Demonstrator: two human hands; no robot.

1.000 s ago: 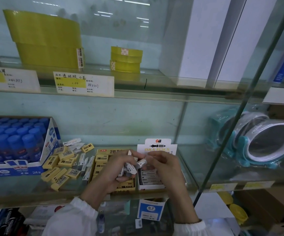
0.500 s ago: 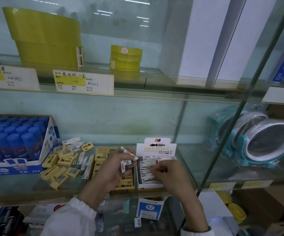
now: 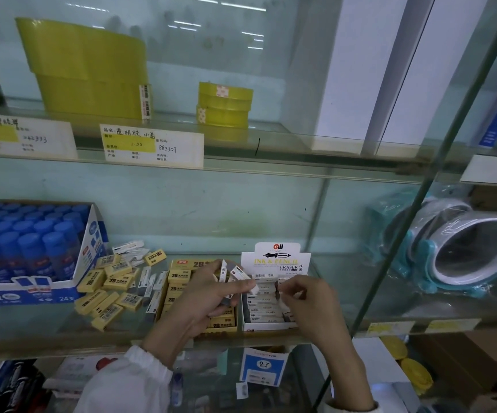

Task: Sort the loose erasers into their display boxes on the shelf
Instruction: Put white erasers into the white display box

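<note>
Up from the white box point(image 3: 268, 327) comes our right hand point(image 3: 312, 305), now meeting our left hand point(image 3: 205, 299) just past the shelf edge point(image 3: 47, 341). Our left hand grips a bundle of white erasers point(image 3: 241, 275), one poking toward the right fingertips; those are drawn together, but we cannot tell whether they pinch anything. Beyond, the white box looks nearly full, and the yellow box point(image 3: 220, 328) touching it is partly filled. Further left, yellow erasers point(image 3: 113, 281) and some grey ones point(image 3: 147, 283) lie loose on the glass, so we judge the sorting roughly half done. Room is tight: the glue carton point(image 3: 17, 293) bounds the left, a slanted metal post point(image 3: 386, 263) the right, the upper shelf point(image 3: 271, 171) overhead.
</note>
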